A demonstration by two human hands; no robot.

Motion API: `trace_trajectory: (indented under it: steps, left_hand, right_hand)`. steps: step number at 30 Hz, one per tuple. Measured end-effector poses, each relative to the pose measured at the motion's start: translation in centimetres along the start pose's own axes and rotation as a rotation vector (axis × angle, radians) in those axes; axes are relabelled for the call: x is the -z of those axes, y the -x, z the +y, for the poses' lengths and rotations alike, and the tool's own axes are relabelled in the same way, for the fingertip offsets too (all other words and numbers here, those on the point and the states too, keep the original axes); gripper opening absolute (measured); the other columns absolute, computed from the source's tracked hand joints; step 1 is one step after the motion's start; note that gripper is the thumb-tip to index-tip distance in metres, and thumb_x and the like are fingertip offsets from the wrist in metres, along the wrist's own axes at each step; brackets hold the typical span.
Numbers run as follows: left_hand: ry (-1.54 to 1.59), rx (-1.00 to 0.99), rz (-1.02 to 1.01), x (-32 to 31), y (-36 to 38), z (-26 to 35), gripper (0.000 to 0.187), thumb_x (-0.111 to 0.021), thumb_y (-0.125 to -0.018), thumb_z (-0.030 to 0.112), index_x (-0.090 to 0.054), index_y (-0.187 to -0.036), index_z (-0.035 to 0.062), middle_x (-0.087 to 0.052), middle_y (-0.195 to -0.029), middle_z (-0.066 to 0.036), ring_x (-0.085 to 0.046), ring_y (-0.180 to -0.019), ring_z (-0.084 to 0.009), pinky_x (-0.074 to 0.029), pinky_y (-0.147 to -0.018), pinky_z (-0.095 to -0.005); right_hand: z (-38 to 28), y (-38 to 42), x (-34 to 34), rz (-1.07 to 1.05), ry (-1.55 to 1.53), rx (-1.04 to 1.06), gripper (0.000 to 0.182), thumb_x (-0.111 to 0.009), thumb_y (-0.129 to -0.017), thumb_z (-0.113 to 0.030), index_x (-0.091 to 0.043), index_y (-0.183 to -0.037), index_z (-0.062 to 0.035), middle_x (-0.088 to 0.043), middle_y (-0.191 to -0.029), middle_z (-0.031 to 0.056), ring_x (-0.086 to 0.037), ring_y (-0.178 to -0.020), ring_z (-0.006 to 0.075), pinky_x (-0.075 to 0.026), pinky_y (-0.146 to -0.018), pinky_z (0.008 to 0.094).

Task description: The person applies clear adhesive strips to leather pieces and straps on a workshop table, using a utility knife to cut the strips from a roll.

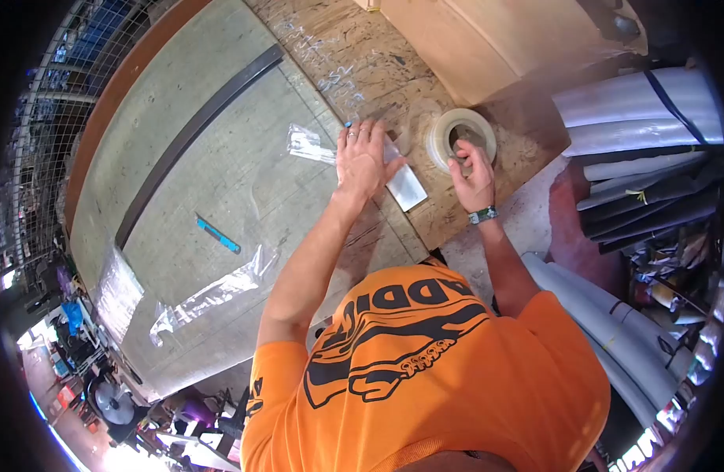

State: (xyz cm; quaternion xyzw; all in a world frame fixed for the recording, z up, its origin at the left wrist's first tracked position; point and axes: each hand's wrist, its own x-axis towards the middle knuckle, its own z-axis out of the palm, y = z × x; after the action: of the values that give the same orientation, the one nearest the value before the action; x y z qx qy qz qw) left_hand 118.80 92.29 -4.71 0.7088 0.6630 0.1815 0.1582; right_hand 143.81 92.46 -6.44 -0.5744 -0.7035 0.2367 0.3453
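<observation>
My left hand (pixel 362 164) lies flat with fingers stretched, pressing on a small white, shiny flat piece (pixel 408 189) at the board's edge. A crumpled strip of clear plastic (pixel 307 145) sticks out to its left. Something small and blue shows at the fingertips. My right hand (pixel 474 175) is curled at the lower rim of a roll of clear tape (pixel 438 147), fingertips reaching into its core and closed on the rim. A blue cutter knife (pixel 218 234) lies on the grey board, left of my left arm.
A long dark strip (pixel 193 141) curves across the grey board (pixel 220 94). Clear plastic scraps (pixel 212 297) lie near its front edge. Brown cardboard (pixel 488 47) stands at the back of the wooden tabletop (pixel 362 55). Wrapped rolls (pixel 645 110) are stacked at the right.
</observation>
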Motion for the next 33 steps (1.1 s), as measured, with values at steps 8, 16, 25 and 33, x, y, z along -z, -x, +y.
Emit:
trace_trajectory:
  steps: [8,16,25,33]
  left_hand:
    - [0.394,0.079,-0.307,7.0,-1.3,-2.1,0.017,-0.074,-0.083,0.012,-0.073,-0.096,0.0020,-0.073,-0.083,-0.008,-0.069,-0.077,-0.0207,-0.055,-0.072,-0.0351]
    - [0.687,0.028,-0.662,12.9,3.0,-2.3,0.019,-0.067,-0.083,-0.001,-0.071,-0.102,0.0008,-0.069,-0.082,-0.004,-0.065,-0.078,-0.0109,-0.054,-0.069,-0.0286]
    - [0.555,-0.052,-0.338,13.2,6.4,1.6,0.013,-0.071,-0.082,0.012,-0.071,-0.091,0.0025,-0.070,-0.079,-0.012,-0.068,-0.075,-0.0277,-0.053,-0.070,-0.0379]
    - [0.060,0.191,-0.055,16.6,15.3,-4.0,0.019,-0.066,-0.083,0.015,-0.070,-0.099,0.0055,-0.073,-0.093,-0.015,-0.069,-0.090,-0.0367,-0.054,-0.083,-0.0472]
  right_hand:
    - [-0.3,0.0,0.1,-0.028,0.075,0.022,0.035,-0.071,-0.088,-0.019,-0.063,-0.120,-0.0060,-0.062,-0.100,0.0122,-0.059,-0.100,0.0339,-0.046,-0.090,0.0461]
    - [-3.1,-1.1,1.2,-0.054,0.057,0.233,0.051,-0.073,-0.084,-0.015,-0.059,-0.131,-0.0051,-0.060,-0.126,0.0182,-0.055,-0.120,0.0380,-0.044,-0.102,0.0483]
    - [-11.4,-5.9,3.2,-0.859,-0.225,0.455,0.021,-0.076,-0.081,-0.007,-0.066,-0.098,-0.0009,-0.067,-0.088,0.0077,-0.064,-0.087,0.0248,-0.048,-0.089,0.0373]
    - [-6.6,-8.2,6.0,-0.862,-0.596,0.333,0.012,-0.068,-0.091,-0.007,-0.059,-0.087,-0.0003,-0.060,-0.087,0.0057,-0.058,-0.085,0.0169,-0.048,-0.086,0.0281]
